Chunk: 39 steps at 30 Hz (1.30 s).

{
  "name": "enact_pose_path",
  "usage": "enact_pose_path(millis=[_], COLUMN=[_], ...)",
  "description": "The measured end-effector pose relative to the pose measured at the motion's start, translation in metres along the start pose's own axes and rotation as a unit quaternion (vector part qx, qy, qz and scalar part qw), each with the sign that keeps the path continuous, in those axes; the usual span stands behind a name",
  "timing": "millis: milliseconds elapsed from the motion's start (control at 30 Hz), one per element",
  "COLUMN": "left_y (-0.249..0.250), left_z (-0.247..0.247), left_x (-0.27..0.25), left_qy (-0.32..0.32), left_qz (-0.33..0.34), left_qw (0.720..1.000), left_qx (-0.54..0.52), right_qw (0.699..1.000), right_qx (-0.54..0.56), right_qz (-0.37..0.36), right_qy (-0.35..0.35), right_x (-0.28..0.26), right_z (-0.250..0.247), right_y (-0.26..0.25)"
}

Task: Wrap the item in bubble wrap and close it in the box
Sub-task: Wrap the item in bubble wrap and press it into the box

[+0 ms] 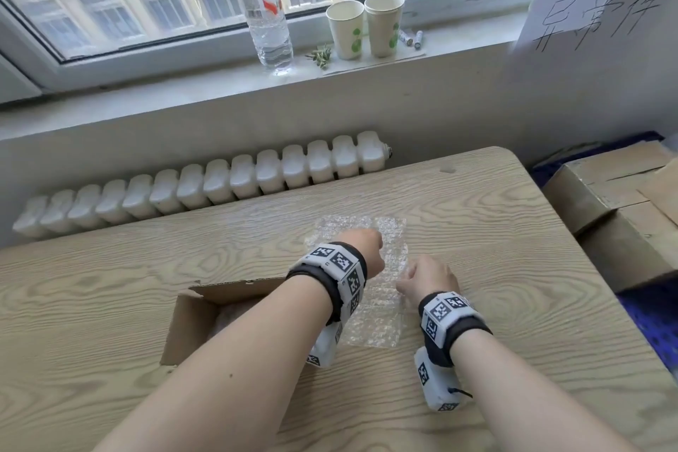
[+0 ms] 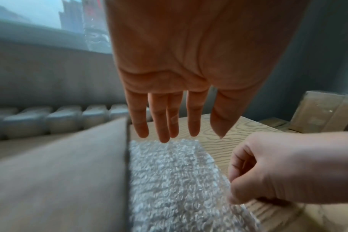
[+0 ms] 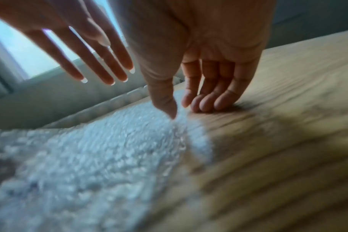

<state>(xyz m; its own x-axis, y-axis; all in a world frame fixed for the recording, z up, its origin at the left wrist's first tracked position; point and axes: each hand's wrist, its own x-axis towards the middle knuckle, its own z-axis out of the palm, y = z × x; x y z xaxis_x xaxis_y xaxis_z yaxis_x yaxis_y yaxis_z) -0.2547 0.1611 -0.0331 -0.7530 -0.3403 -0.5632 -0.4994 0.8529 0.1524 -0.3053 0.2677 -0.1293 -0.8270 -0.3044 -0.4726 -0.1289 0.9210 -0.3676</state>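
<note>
While bubble wrap (image 1: pixel 381 290) lies flat, box (image 1: pixel 190 319) touches its left edge.

Bubble wrap (image 1: pixel 381 268) clear, whitish bubbled texture, centre. Table (image 1: pixel 513 249) pale tan with wavy wood grain. Box (image 1: pixel 190 327) plain brown cardboard at 8 o'clock. Wristbands (image 1: pixel 332 277) black with white blocks, black-and-white square codes. Radiator (image 1: pixel 220 180) white at 11. Paper cups (image 1: pixel 367 27) cream with green leaf print at 12. Bottle (image 1: pixel 262 4) clear, red-white label.
</note>
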Motion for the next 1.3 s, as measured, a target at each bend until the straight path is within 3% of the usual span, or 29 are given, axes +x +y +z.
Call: enact_pose_path(millis=[167,300,433,533,633,733,800,900,1067,1200,1233,1300], left_y=[0.004,-0.001,-0.013,-0.021,-0.027,-0.034,-0.04,-0.055,-0.068,-0.071,-0.102,-0.106], left_z=[-0.001,-0.004,-0.013,-0.02,-0.032,-0.051,-0.063,-0.067,-0.068,-0.071,-0.059,-0.056], left_x=[-0.01,-0.015,-0.02,-0.024,-0.031,-0.049,-0.062,-0.078,-0.092,-0.11,-0.154,-0.148], left_qy=[0.035,0.041,0.077,0.122,0.182,0.238,0.226,0.152,0.207,0.119,0.16,0.142], left_qz=[0.033,0.028,0.019,-0.008,-0.03,-0.015,0.016,0.055,0.078,0.108,0.105,0.096], left_qw=[0.998,0.999,0.997,0.99,0.969,0.929,0.909,0.884,0.835,0.829,0.817,0.812], left_qx=[0.035,0.013,-0.028,-0.071,-0.162,-0.282,-0.35,-0.438,-0.504,-0.536,-0.544,-0.559], right_qw=[0.998,0.999,0.994,0.971,0.945,0.93,0.926,0.916,0.899,0.902,0.893,0.89], right_qx=[-0.053,-0.03,0.087,0.205,0.267,0.283,0.274,0.273,0.281,0.271,0.249,0.263], right_qz=[-0.014,-0.023,-0.056,-0.121,-0.187,-0.234,-0.259,-0.292,-0.327,-0.324,-0.364,-0.361], right_qy=[-0.021,-0.019,0.018,0.02,0.034,0.016,-0.002,-0.041,-0.077,-0.093,-0.087,-0.095], right_x=[-0.01,-0.023,-0.026,-0.024,-0.034,-0.052,-0.064,-0.089,-0.107,-0.115,-0.157,-0.157], right_z=[0.008,0.011,-0.026,-0.068,-0.109,-0.139,-0.15,-0.163,-0.175,-0.175,-0.164,-0.165], right_y=[-0.002,0.0,0.005,-0.003,-0.022,-0.039,-0.045,-0.059,-0.072,-0.078,-0.104,-0.106])
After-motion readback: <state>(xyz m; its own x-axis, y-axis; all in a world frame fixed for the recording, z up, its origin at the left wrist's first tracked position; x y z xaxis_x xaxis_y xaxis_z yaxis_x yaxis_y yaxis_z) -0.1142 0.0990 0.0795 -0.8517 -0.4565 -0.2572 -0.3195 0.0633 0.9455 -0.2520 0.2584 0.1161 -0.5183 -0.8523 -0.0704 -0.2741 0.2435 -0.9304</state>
